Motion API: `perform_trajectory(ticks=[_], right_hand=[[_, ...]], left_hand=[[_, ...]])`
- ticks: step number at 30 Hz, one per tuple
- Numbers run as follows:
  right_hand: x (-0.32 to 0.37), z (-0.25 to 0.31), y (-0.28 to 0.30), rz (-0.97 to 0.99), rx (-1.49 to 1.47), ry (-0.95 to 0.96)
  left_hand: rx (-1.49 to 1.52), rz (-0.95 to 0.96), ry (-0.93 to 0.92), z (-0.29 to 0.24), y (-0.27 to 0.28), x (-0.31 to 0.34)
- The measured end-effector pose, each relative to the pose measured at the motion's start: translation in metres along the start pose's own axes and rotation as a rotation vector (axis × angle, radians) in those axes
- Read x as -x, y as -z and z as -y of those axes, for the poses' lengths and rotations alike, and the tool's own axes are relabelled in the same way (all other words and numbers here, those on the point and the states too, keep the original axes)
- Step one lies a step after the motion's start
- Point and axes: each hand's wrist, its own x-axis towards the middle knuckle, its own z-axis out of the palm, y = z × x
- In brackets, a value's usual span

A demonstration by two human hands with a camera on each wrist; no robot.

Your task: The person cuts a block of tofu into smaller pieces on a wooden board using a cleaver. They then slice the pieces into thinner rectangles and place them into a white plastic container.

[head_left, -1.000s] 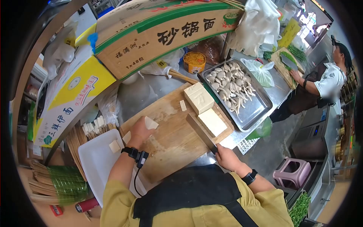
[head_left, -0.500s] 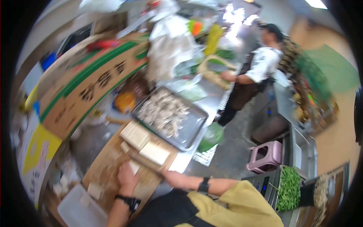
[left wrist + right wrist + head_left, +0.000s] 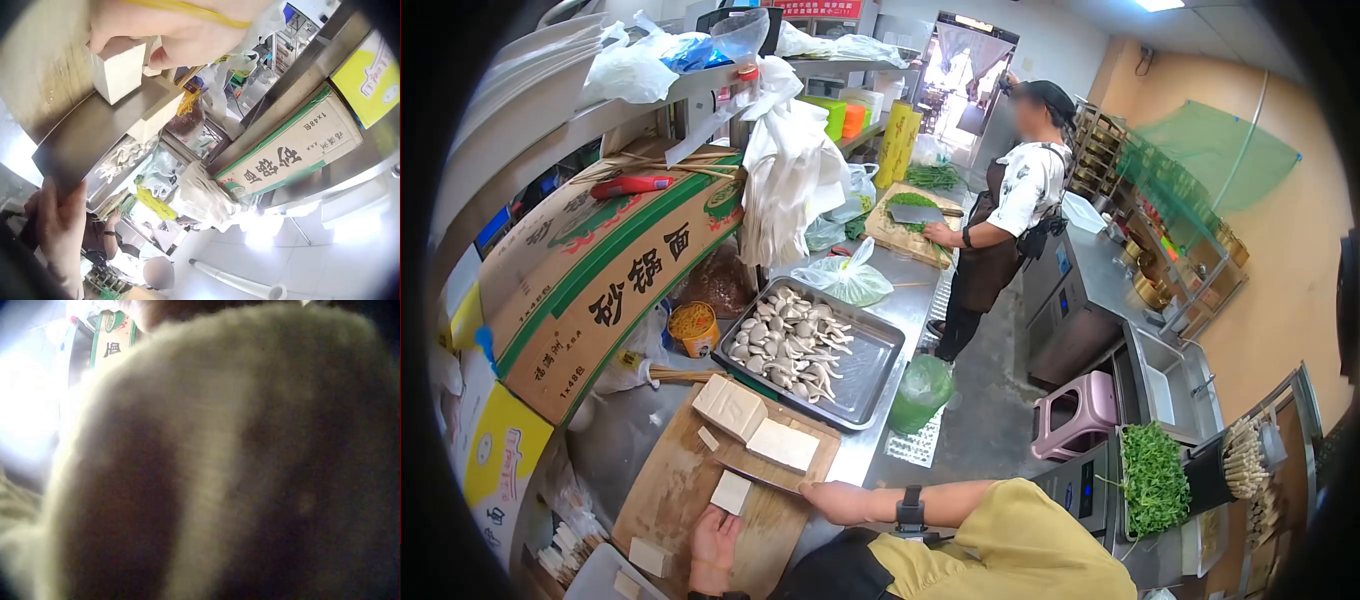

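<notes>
My left hand (image 3: 715, 550) is at a white tofu piece (image 3: 730, 493) over the cutting board (image 3: 662, 478). The left wrist view shows that hand's fingers and thumb on either side of the tofu, pinching it. My right hand (image 3: 838, 502) grips the handle of a wide-bladed knife (image 3: 84, 140), its blade lying between the tofu piece and the larger blocks. A thick tofu block (image 3: 730, 407) and a flatter cut slab (image 3: 783, 445) sit side by side at the board's far right. Blurred cloth fills most of the right wrist view.
A metal tray (image 3: 878, 375) of mushrooms stands beyond the board. At lower left is a white plastic tub (image 3: 590, 580), with a tofu piece (image 3: 650, 556) near its rim. Cardboard boxes (image 3: 615, 290) line the left. Another person (image 3: 1025, 190) chops greens farther back.
The head view has swung right and up, bringing more of the kitchen into sight. My left hand has moved across the board from the tub side toward the knife, with the tofu piece.
</notes>
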Motion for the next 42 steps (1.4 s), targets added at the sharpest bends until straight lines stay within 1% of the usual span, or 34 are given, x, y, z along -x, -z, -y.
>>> perform_trajectory(ticks=[2, 5, 9, 11, 13, 14, 15, 16, 17, 18, 19, 20, 21, 22, 24, 25, 26, 29, 35, 38, 41, 42], right_hand=[[-0.003, -0.004, -0.005, -0.047, 0.001, 0.027], [-0.009, -0.006, -0.004, -0.014, 0.036, 0.029], [-0.008, -0.004, 0.002, -0.005, 0.001, -0.036], [-0.009, -0.005, 0.001, -0.005, -0.011, -0.062], [-0.011, -0.013, -0.004, -0.052, 0.015, -0.005], [-0.010, -0.016, -0.007, -0.100, -0.023, 0.028], [-0.004, -0.009, -0.001, -0.115, -0.090, 0.027], [-0.005, -0.009, 0.000, -0.149, -0.034, 0.099], [-0.003, -0.010, 0.000, -0.109, -0.006, -0.004], [0.000, 0.000, 0.007, -0.151, 0.058, 0.018], [-0.001, -0.003, 0.005, -0.279, 0.026, 0.073], [0.000, -0.001, 0.008, -0.240, -0.042, 0.038], [-0.001, 0.006, 0.014, -0.220, -0.097, -0.005], [-0.001, 0.014, 0.017, -0.172, -0.139, -0.047], [0.002, 0.025, 0.026, -0.104, -0.215, -0.160], [0.004, 0.024, 0.027, -0.111, -0.210, -0.146], [0.004, 0.025, 0.025, -0.120, -0.206, -0.135], [0.007, 0.025, 0.021, -0.119, -0.206, -0.116], [0.012, 0.028, 0.024, -0.074, -0.210, -0.127], [0.015, 0.035, 0.027, -0.097, -0.248, -0.098], [0.016, 0.053, 0.032, -0.083, -0.317, -0.105], [0.016, 0.059, 0.032, -0.066, -0.343, -0.117]], left_hand=[[0.001, 0.031, 0.012, -0.002, -0.005, 0.001], [0.026, 0.040, 0.007, 0.000, -0.006, 0.000], [0.029, 0.034, -0.020, 0.007, 0.005, -0.006], [-0.084, -0.022, -0.057, 0.007, 0.002, -0.003], [-0.188, -0.059, -0.108, 0.007, -0.003, -0.004], [-0.229, -0.089, -0.143, 0.010, -0.005, -0.005], [-0.227, -0.087, -0.168, 0.012, -0.007, -0.006], [-0.198, -0.091, -0.180, 0.013, -0.008, -0.008], [-0.230, -0.091, -0.167, 0.014, -0.005, -0.009], [-0.235, -0.072, -0.197, 0.014, -0.009, -0.007], [-0.249, -0.074, -0.218, 0.017, -0.006, -0.011], [-0.260, -0.117, -0.238, 0.020, -0.007, -0.013], [-0.357, -0.137, -0.273, 0.018, -0.013, -0.010], [-0.572, -0.103, -0.361, 0.022, -0.005, -0.018], [-0.906, -0.171, -0.548, 0.015, -0.024, 0.002], [-1.081, -0.198, -0.643, 0.013, -0.033, 0.010], [-1.229, -0.231, -0.766, 0.015, -0.030, 0.005], [-1.564, -0.291, -0.919, 0.011, -0.043, 0.010], [-1.514, -0.286, -0.947, 0.009, -0.044, 0.007], [-1.493, -0.264, -0.886, 0.007, -0.045, 0.009], [-1.476, -0.300, -0.963, 0.009, -0.045, 0.015], [-1.268, -0.292, -0.867, 0.013, -0.042, 0.015]])
